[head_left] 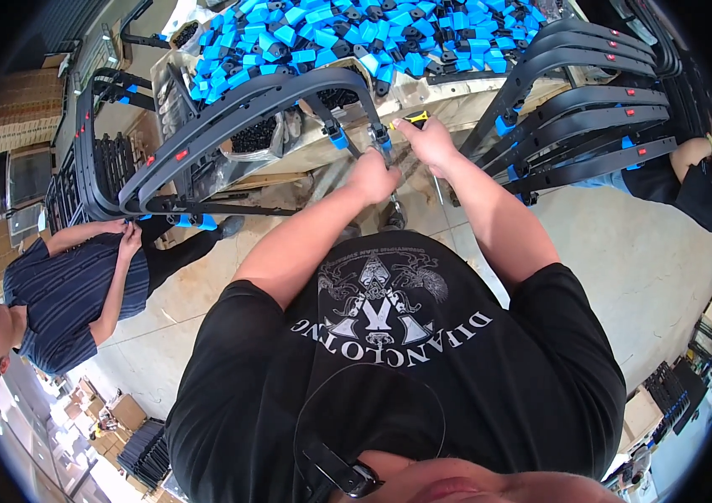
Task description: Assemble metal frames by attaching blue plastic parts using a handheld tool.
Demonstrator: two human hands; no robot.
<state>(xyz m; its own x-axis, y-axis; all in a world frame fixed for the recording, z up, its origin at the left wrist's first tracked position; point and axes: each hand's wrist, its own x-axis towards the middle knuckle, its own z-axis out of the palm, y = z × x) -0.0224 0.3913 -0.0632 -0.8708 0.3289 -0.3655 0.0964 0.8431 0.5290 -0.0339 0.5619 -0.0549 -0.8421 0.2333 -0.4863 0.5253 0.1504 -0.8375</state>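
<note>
The left hand [371, 178] is closed around a thin rod of the dark curved frame [239, 109], which leans against the near edge of the surface [457, 96]. The right hand [430, 141] grips a yellow-handled screwdriver [410, 119], its tip by a blue clip [383, 138] on that rod. Judging by the frames [591, 126] stacked at the right edge (already bearing blue clips), several look finished. A heap of loose clips [356, 38] suggests plenty left. A co-worker [71, 293] handles another frame.
</note>
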